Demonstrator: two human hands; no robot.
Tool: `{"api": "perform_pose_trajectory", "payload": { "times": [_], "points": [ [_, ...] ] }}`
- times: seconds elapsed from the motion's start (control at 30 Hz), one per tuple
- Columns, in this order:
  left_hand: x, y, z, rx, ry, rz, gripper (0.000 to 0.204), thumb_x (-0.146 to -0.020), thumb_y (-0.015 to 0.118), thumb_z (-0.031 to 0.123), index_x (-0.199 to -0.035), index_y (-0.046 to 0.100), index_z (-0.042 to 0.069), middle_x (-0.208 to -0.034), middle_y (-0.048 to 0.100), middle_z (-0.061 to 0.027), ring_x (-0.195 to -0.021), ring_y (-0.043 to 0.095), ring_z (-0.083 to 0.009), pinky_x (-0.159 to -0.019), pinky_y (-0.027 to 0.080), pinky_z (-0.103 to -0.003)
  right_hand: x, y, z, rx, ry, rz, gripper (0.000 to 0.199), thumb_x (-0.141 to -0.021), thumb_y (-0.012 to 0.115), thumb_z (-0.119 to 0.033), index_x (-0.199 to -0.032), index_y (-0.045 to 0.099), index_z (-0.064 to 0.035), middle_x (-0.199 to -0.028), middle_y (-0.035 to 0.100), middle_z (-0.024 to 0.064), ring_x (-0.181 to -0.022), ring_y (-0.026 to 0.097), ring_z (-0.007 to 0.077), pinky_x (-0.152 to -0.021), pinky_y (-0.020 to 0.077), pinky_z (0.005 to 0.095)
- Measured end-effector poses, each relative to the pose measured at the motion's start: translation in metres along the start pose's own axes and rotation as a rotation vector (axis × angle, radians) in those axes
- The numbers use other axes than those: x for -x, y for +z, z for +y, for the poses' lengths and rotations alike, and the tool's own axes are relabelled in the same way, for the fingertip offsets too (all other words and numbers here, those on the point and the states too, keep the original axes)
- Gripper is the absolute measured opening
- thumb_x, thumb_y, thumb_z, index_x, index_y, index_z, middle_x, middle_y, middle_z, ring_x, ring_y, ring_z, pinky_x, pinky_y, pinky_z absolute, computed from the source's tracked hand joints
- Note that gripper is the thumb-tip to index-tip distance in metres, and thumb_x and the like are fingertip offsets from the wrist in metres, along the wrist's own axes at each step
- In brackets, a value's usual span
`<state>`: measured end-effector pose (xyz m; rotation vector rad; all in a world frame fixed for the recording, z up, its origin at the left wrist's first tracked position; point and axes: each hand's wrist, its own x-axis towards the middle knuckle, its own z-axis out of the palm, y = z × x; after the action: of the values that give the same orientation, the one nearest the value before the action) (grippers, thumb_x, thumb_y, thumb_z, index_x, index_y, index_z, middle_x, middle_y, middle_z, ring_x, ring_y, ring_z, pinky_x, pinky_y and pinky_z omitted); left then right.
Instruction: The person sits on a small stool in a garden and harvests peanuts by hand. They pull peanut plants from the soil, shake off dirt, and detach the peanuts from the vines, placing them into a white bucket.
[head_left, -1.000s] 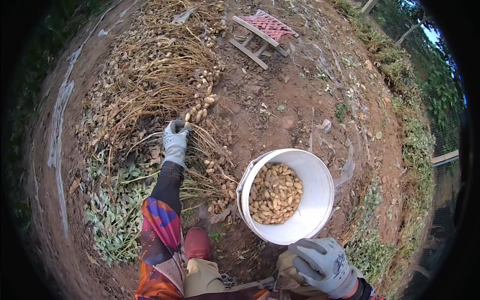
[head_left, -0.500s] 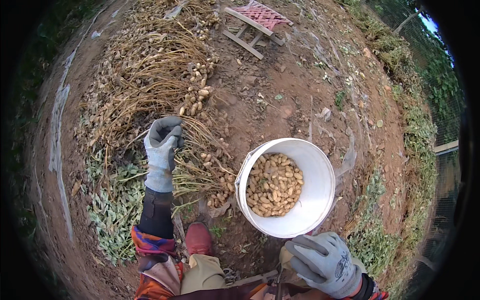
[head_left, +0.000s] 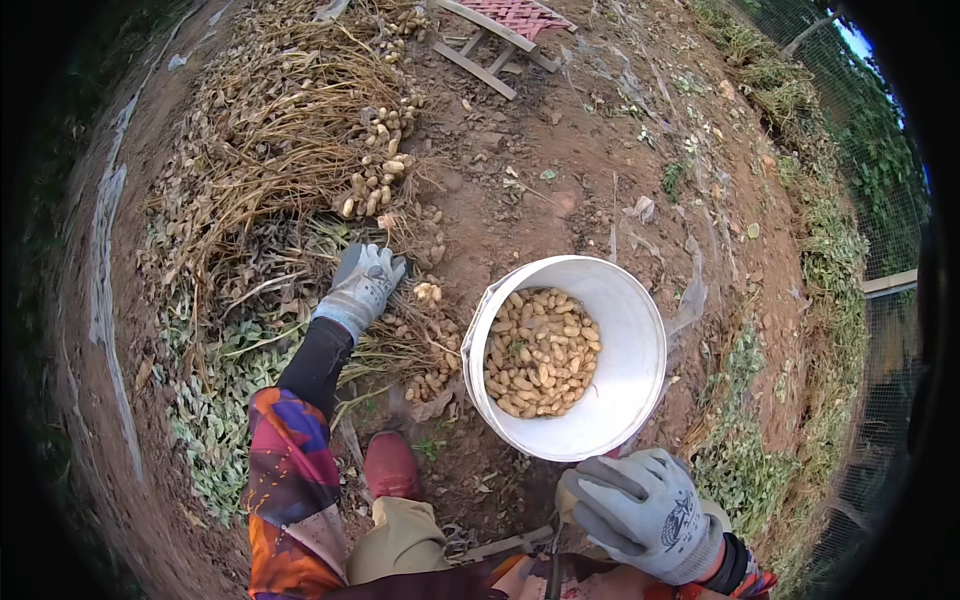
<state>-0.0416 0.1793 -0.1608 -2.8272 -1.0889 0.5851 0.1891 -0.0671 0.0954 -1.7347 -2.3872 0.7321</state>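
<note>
My left hand (head_left: 362,287), in a grey-and-blue work glove, reaches down into the pulled-up peanut plants (head_left: 290,165). Its fingers curl over the stems, with the fingertips partly hidden. Light peanut pods (head_left: 428,292) hang on roots beside it. A white bucket (head_left: 632,395) stands to the right, tilted toward me, part filled with loose peanuts (head_left: 541,352). Below the bucket my right hand (head_left: 645,510), gloved alike, lies loosely over my knee. Its fingers are stretched out and slightly bent, holding nothing.
A low wooden stool (head_left: 490,45) with a pink woven seat stands on the soil at the far side. Green leaves (head_left: 225,420) lie at the left. My red shoe (head_left: 393,465) is close below the plants. A mesh fence (head_left: 890,370) runs along the right.
My left hand has swung right and down onto the stems, from a raised curl above the plants. The right hand stays on the knee. The whole view has shifted slightly.
</note>
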Motion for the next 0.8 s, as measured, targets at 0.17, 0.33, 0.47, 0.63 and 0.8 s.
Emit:
{"api": "perform_pose_trajectory", "payload": {
  "times": [0.17,0.33,0.47,0.63,0.8],
  "points": [
    [0.04,0.01,0.034,-0.12,-0.167,0.032,0.034,-0.079,0.048,0.013,-0.112,0.051,0.007,-0.095,0.053,-0.0134,-0.091,0.051,-0.0278,-0.075,0.041,-0.039,0.009,0.001,0.001,-0.001,0.001,0.053,0.038,-0.069,0.07,-0.021,-0.104,0.06,-0.0112,-0.103,0.059,0.0079,-0.081,0.058,0.0247,-0.072,0.0443,0.0388],
    [0.098,-0.027,0.054,0.186,-0.37,-0.065,0.04,-0.062,0.069,0.022,-0.097,0.054,0.01,-0.096,0.055,-0.0119,-0.089,0.053,-0.0271,-0.072,0.042,-0.039,0.014,0.0,-0.002,-0.003,-0.01,0.07,0.04,-0.067,0.071,-0.022,-0.104,0.06,-0.0131,-0.103,0.059,0.0075,-0.083,0.058,0.0241,-0.073,0.0442,0.039],
    [0.112,-0.069,0.011,0.243,-0.612,0.692,0.059,-0.051,0.078,0.032,-0.101,0.056,0.011,-0.11,0.049,-0.013,-0.097,0.048,-0.0292,-0.083,0.04,-0.041,0.018,0.004,-0.004,-0.003,-0.026,0.074,0.04,-0.066,0.071,-0.023,-0.103,0.061,-0.0135,-0.102,0.057,0.0083,-0.086,0.057,0.0241,-0.074,0.0443,0.0394],
    [0.076,-0.103,-0.025,-0.058,-0.66,0.938,0.052,-0.056,0.076,0.03,-0.096,0.056,0.005,-0.116,0.047,-0.0112,-0.109,0.043,-0.0302,-0.094,0.033,-0.041,0.01,0.003,0.002,-0.021,-0.06,0.02,0.041,-0.066,0.07,-0.023,-0.104,0.061,-0.0121,-0.101,0.057,0.009,-0.087,0.056,0.0245,-0.074,0.0446,0.0398],
    [0.012,0.04,0.053,0.084,-0.216,0.215,0.016,-0.074,0.053,0.013,-0.09,0.052,0.009,-0.086,0.051,-0.0098,-0.084,0.052,-0.0235,-0.074,0.04,-0.04,0.008,-0.003,-0.009,0.002,-0.053,0.025,0.041,-0.066,0.068,-0.023,-0.106,0.061,-0.0121,-0.101,0.058,0.0093,-0.086,0.056,0.0241,-0.074,0.0448,0.0395]
  ]
}}
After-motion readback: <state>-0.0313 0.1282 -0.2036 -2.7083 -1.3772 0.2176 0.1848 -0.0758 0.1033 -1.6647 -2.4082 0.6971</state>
